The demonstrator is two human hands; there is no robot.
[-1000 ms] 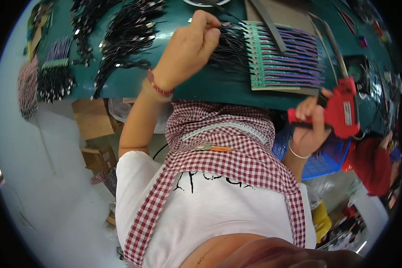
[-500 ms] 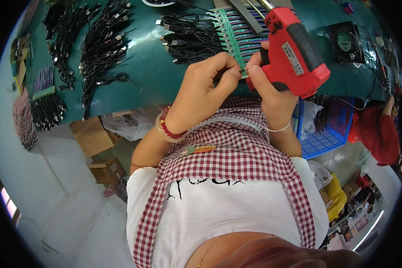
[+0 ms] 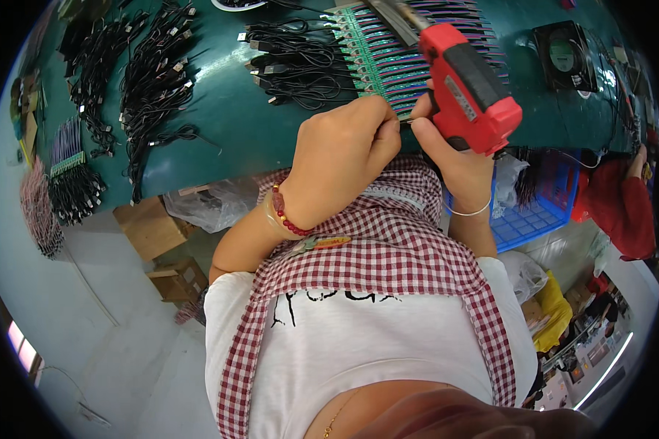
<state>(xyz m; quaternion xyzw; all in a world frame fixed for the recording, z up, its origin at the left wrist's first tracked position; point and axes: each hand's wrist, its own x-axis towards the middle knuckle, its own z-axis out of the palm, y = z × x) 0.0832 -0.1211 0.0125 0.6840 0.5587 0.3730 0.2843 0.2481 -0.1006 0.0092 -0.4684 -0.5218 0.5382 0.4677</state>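
Soldering at the green desk [image 3: 220, 139], upper centre of frame.

Blue plastic crate [image 3: 538, 212] at right holds dark cable bundles. Right hand [image 3: 454, 157] grips a red pistol-shaped soldering gun [image 3: 470, 91]; left hand [image 3: 342, 157] pinches a thin wire end beside the green rack of purple cables [image 3: 395, 55].

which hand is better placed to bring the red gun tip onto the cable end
Right. The right hand already grips the red gun beside the cable end pinched by the left hand.
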